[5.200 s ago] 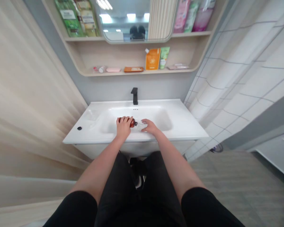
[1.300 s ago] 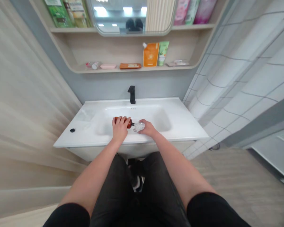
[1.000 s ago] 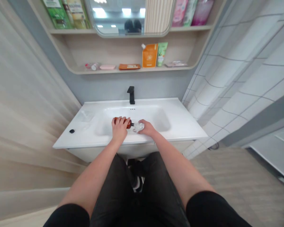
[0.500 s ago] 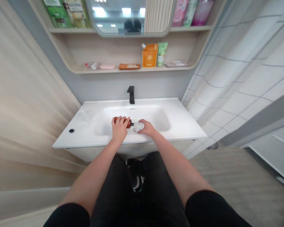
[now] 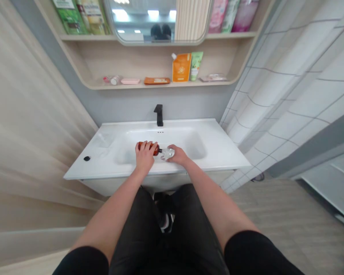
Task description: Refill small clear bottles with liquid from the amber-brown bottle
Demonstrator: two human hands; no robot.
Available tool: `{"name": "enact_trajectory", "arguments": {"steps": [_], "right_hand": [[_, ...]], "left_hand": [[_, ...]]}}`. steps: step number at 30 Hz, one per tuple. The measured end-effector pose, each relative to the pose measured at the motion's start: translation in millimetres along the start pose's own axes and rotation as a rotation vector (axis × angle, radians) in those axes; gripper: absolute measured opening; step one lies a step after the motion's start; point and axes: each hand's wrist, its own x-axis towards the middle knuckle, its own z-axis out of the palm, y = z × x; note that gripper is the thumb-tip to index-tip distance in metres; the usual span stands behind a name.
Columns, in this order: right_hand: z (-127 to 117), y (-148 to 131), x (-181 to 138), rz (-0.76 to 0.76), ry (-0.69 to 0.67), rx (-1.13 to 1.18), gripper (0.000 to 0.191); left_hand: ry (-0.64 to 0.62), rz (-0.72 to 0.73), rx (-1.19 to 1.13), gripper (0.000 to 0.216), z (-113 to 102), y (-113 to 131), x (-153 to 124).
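Note:
My left hand (image 5: 145, 156) is wrapped round a small amber bottle (image 5: 154, 148) that lies tilted on its side over the white sink basin (image 5: 189, 139), its dark neck pointing right. My right hand (image 5: 178, 156) grips a small clear container (image 5: 168, 153) held right at the bottle's neck. Both hands hover above the front part of the basin, close together. Whether liquid is flowing between the two is too small to see.
A black faucet (image 5: 159, 114) stands behind the basin. A small black cap (image 5: 87, 158) lies on the counter's left side. The shelf (image 5: 160, 84) above holds an orange pouch (image 5: 180, 67), a green tube and flat packets. Tiled wall stands at the right.
Over the last second nothing has visibly moved. Compared with five seconds ago the view has shifted slightly, while both hands keep the same grip over the basin.

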Motion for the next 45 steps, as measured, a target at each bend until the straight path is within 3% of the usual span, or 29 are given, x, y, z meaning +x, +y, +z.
{"name": "enact_trajectory", "arguments": {"steps": [45], "right_hand": [[0.7,1.1,0.6,-0.018,0.0,-0.043,0.076]], "left_hand": [[0.01,0.011,-0.007,0.067,-1.7,0.5,-0.6]]}}
